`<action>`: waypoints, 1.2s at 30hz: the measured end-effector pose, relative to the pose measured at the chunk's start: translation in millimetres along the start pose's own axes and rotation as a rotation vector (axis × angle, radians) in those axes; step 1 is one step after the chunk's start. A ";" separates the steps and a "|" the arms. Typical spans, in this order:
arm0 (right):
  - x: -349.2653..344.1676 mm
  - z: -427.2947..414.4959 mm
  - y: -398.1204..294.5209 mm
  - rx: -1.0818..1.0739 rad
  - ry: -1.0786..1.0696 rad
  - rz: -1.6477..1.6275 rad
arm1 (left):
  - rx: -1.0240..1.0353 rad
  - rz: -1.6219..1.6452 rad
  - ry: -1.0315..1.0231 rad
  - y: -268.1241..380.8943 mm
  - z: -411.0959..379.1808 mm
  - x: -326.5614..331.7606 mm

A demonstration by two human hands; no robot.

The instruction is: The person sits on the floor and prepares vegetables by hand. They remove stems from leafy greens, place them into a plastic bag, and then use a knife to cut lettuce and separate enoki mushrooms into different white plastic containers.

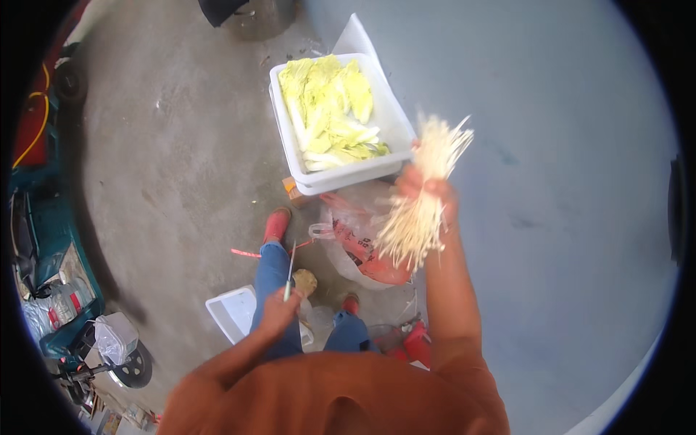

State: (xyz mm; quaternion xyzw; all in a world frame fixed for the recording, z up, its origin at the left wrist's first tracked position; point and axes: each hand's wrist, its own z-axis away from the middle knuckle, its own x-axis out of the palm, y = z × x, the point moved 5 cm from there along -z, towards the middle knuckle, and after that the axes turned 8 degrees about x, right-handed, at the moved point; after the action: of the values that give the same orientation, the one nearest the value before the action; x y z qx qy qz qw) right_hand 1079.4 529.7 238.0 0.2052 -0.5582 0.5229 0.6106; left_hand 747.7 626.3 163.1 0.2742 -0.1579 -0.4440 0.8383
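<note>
My right hand, raised out to the right, grips a bunch of enoki mushrooms around its middle. The pale stems fan out on both sides of my fingers and are slightly blurred. Low in front of my body, my left hand holds a knife by its pale handle, blade pointing away from me. Just right of the knife is a tan round lump, perhaps a mushroom base. Beyond both hands, a white plastic tub holds yellow-green Chinese cabbage leaves.
A clear and red plastic bag bearing writing lies below the tub. A small orange box is beside it. Another white tub sits by my leg. At the left stands a teal wheeled cart with bottles. A metal pot is at the top.
</note>
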 end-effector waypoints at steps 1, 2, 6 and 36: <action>-2.6 -18.5 -12.3 -0.036 0.053 0.045 | 0.022 -0.005 -0.011 13.2 -20.0 -7.5; -14.7 -40.4 -18.7 -0.058 0.104 0.084 | 0.007 0.025 0.021 28.2 -32.6 -14.9; -24.1 -119.9 -36.4 -0.004 0.299 0.262 | 0.058 0.028 0.046 99.7 -92.4 -52.1; -82.1 -157.5 -34.8 -0.127 0.832 0.482 | 0.459 0.131 0.273 217.7 -259.8 -6.2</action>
State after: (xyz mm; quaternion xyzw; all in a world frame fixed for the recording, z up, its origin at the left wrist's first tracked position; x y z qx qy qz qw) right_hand 1197.2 614.7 130.0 -0.1942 -0.3294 0.6521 0.6547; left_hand 1019.5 813.5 85.8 0.5034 -0.1574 -0.3003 0.7948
